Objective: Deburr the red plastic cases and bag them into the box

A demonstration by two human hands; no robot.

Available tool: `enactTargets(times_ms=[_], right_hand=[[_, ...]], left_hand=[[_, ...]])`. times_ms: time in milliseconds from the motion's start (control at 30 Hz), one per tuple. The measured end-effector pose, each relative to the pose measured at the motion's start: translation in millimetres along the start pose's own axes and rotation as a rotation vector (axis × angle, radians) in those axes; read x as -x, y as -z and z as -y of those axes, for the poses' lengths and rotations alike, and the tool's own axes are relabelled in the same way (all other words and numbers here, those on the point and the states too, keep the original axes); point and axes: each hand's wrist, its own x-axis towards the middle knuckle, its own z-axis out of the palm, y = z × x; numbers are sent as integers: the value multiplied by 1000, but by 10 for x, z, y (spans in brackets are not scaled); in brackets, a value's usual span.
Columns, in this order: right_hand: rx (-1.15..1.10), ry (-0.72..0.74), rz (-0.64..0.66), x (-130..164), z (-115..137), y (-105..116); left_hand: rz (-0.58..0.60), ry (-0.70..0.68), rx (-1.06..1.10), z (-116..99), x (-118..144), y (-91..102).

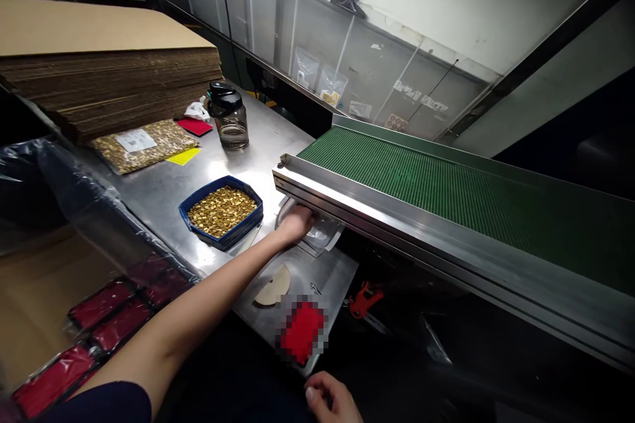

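My left hand [296, 223] reaches to the side of the conveyor, its fingers closed on a clear plastic bag [322, 234]; the fingertips are partly hidden. My right hand [333, 399] is at the bottom edge, with loosely curled fingers, a gap inside the curl and nothing visible in it. Above it, at the table corner, lies a red rectangular item [301, 334], blurred by pixelation. A beige half-disc [274, 287] rests beside my left forearm. Left of my left hand stands a blue tray [238, 232] filled with small gold-coloured pieces [221, 210].
A green belt conveyor [397, 168] slopes across the right. On the metal table [278, 125] stand a dark-lidded water bottle [231, 120], a bag of gold pieces [143, 144] and stacked cardboard [114, 73]. Packed red items [99, 307] fill a plastic-lined box at lower left. An orange-handled tool [364, 301] lies below the conveyor.
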Motion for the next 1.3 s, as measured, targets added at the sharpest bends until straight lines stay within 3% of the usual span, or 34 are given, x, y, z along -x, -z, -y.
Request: enactTargets(times_ms=[133,300,400,533,733,867,1167,1233,1300], right_hand=[[-68,20,-151,38,226,279],[-78,115,-283,119,892,618],[-27,272,-415,86,1349,669],[70,357,-368,-64,1697,579],[355,131,-490,-133,1608,452],[470,22,-471,-63,1510,479],[-115,87,-152,43,1254,710],[-131,64,-164,59,1182,759],[-57,23,-281,79,1149,788]], left_hand=[[-68,-49,180,-216,327,66],[-58,-4,500,-602,958,45],[34,84,733,-835,1281,-76],[155,215,1001,-1087,1573,-286],[313,329,1241,-1252,1808,-383],[364,464,1271,-1281,1848,-438],[359,507,1195,-1221,1855,-605],[357,493,1166,-1177,1866,-604],[334,453,1105,-1135,1877,-602]])
